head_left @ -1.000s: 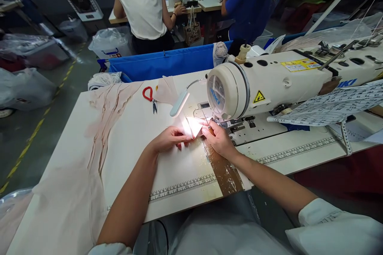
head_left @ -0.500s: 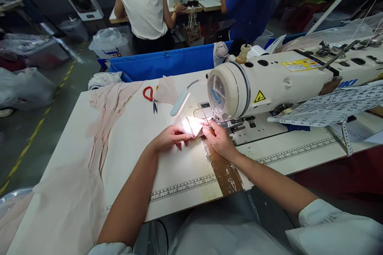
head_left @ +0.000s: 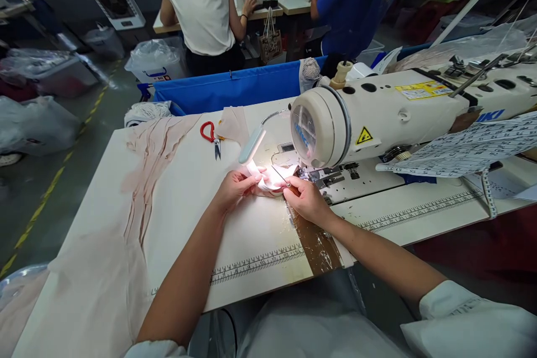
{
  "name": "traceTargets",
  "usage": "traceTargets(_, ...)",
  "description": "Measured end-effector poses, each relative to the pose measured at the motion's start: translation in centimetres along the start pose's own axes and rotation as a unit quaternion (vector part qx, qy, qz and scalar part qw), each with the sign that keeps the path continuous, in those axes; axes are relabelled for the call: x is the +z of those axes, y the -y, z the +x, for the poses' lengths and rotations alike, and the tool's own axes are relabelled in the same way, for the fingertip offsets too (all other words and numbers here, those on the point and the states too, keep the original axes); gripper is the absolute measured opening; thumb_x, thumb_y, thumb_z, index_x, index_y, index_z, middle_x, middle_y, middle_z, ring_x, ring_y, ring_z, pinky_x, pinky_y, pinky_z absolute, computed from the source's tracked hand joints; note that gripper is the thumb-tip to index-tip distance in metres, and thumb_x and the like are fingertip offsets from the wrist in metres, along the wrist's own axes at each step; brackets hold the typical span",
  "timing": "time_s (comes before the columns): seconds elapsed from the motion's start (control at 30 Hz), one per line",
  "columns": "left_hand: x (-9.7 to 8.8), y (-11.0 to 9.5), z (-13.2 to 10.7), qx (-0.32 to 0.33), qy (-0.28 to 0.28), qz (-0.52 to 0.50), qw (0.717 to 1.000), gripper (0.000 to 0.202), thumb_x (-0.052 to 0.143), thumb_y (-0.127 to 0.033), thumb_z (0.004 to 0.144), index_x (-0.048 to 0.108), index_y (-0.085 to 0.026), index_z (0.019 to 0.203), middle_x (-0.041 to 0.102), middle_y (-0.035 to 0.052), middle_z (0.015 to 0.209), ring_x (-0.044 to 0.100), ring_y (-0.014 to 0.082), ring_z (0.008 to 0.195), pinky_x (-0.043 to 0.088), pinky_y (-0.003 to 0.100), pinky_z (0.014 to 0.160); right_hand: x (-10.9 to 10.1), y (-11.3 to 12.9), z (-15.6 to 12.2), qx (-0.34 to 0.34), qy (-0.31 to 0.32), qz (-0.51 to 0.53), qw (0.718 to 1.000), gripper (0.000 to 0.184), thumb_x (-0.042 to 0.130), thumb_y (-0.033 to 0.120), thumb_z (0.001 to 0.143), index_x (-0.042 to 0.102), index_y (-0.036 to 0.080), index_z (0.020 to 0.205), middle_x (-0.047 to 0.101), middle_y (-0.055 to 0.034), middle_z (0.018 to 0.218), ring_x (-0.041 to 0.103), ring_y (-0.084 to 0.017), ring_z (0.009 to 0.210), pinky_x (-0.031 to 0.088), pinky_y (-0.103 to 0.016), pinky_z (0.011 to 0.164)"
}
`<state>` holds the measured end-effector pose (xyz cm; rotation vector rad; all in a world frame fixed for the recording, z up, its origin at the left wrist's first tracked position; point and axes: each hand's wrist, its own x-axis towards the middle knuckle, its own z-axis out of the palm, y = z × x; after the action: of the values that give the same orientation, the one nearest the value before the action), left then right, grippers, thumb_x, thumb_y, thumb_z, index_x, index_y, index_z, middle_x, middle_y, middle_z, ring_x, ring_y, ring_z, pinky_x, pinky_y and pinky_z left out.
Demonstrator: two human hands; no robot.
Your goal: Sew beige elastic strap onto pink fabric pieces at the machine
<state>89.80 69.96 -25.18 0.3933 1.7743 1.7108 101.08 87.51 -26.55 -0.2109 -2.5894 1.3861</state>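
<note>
My left hand (head_left: 235, 187) and my right hand (head_left: 302, 199) both pinch a small pale fabric piece (head_left: 271, 179), brightly lit by the lamp (head_left: 252, 144), just left of the needle area of the white sewing machine (head_left: 377, 114). The right hand also grips a thin metal tool (head_left: 280, 175) that lies across the fabric. Both hands have their fingers closed on the piece. The fabric rests on the white sewing table (head_left: 193, 201).
Long pink fabric strips (head_left: 146, 162) drape over the table's left side. Red-handled snips (head_left: 210, 135) lie behind them. A printed paper sheet (head_left: 470, 148) rests on the machine bed. A blue bin (head_left: 235, 89) stands behind; two people work at machines farther back.
Both hands moved slightly up toward the lamp and needle. The fabric piece, earlier spread as a flat triangle, is now gathered more tightly between the fingers.
</note>
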Motion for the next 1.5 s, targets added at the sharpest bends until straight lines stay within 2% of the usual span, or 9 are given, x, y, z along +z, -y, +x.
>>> traceTargets(0.13,0.1,0.2,0.0,-0.005,0.029,-0.009,1.000,0.043,0.075,-0.046,0.070,0.072,-0.012,0.097,0.060,0.0013,0.065,0.039,0.0083,0.053,0.028,0.023,0.052,-0.1,0.2,0.0,-0.001,0.012,-0.002,1.000,0.019,0.047,0.023,0.077,0.066,0.018,0.078,0.039,0.0052,0.054,0.036,-0.012,0.054,0.027,-0.024,0.052)
traceTargets(0.5,0.1,-0.3,-0.2,-0.003,0.055,-0.002,0.998,0.040,0.069,-0.051,0.075,0.067,-0.011,0.074,0.043,-0.0033,0.045,0.034,0.0082,0.048,0.025,0.024,0.051,-0.1,0.3,0.1,-0.007,0.027,0.001,1.000,0.014,0.047,0.022,0.075,0.044,0.021,0.061,0.031,0.0060,0.055,0.032,-0.011,0.053,0.024,-0.026,0.052)
traceTargets(0.7,0.2,-0.3,-0.4,-0.002,0.077,-0.018,0.997,0.058,0.069,-0.046,0.077,0.060,-0.010,0.122,0.044,-0.0078,0.046,0.034,0.0074,0.046,0.025,0.022,0.052,-0.1,0.4,0.1,-0.013,0.029,0.010,0.999,0.019,0.047,0.029,0.084,0.048,0.020,0.067,0.040,0.0051,0.059,0.040,-0.012,0.058,0.029,-0.025,0.055)
traceTargets(0.8,0.2,-0.2,-0.3,-0.010,0.079,-0.019,0.997,0.064,0.070,-0.046,0.077,0.057,-0.010,0.128,0.044,-0.0082,0.045,0.034,0.0070,0.045,0.024,0.022,0.052,-0.1,0.4,0.1,-0.015,0.028,0.011,0.999,0.021,0.047,0.030,0.085,0.052,0.020,0.068,0.043,0.0045,0.059,0.042,-0.013,0.059,0.032,-0.025,0.056)
traceTargets(0.9,0.1,0.1,-0.2,-0.013,0.076,-0.013,0.997,0.054,0.071,-0.045,0.077,0.064,-0.010,0.116,0.045,-0.0071,0.046,0.034,0.0066,0.045,0.024,0.022,0.051,-0.1,0.4,0.1,-0.013,0.029,0.013,0.999,0.021,0.048,0.031,0.085,0.057,0.019,0.071,0.049,0.0028,0.060,0.046,-0.014,0.061,0.036,-0.026,0.058)
traceTargets(1.03,-0.4,0.1,-0.2,-0.026,0.079,0.006,0.997,0.037,0.073,-0.047,0.072,0.070,-0.011,0.078,0.045,-0.0041,0.047,0.035,0.0069,0.048,0.029,0.024,0.051,-0.2,0.2,0.1,-0.006,0.043,0.047,0.998,0.021,0.049,0.031,0.087,0.066,0.019,0.088,0.063,-0.0011,0.071,0.058,-0.019,0.072,0.044,-0.027,0.066)
traceTargets(1.17,-1.2,-0.5,-0.7,-0.059,0.102,0.024,0.993,0.032,0.080,-0.040,0.065,0.075,-0.014,0.083,0.060,0.0018,0.070,0.047,0.0098,0.059,0.037,0.024,0.054,-0.3,0.3,0.1,-0.023,0.007,0.120,0.993,0.024,0.049,0.033,0.089,0.064,0.021,0.103,0.070,-0.0052,0.091,0.063,-0.023,0.094,0.048,-0.033,0.082)
traceTargets(1.3,-1.8,-0.9,-1.0,-0.063,0.115,0.063,0.989,0.026,0.078,-0.036,0.068,0.077,-0.018,0.086,0.065,0.0048,0.083,0.053,0.0125,0.067,0.042,0.025,0.056,-0.4,0.4,0.2,0.014,0.007,0.193,0.981,0.024,0.046,0.036,0.092,0.059,0.020,0.105,0.052,0.0069,0.049,0.052,-0.016,0.051,0.044,-0.027,0.057)
traceTargets(1.5,-2.0,-1.2,-1.1,-0.051,0.137,0.109,0.983,0.020,0.072,-0.030,0.065,0.078,-0.017,0.079,0.062,0.0029,0.069,0.051,0.0122,0.059,0.041,0.025,0.054,-0.4,0.7,0.3,0.025,0.015,0.196,0.980,0.029,0.044,0.041,0.094,0.058,0.018,0.104,0.060,0.0056,0.052,0.041,-0.010,0.041,0.036,-0.023,0.048)
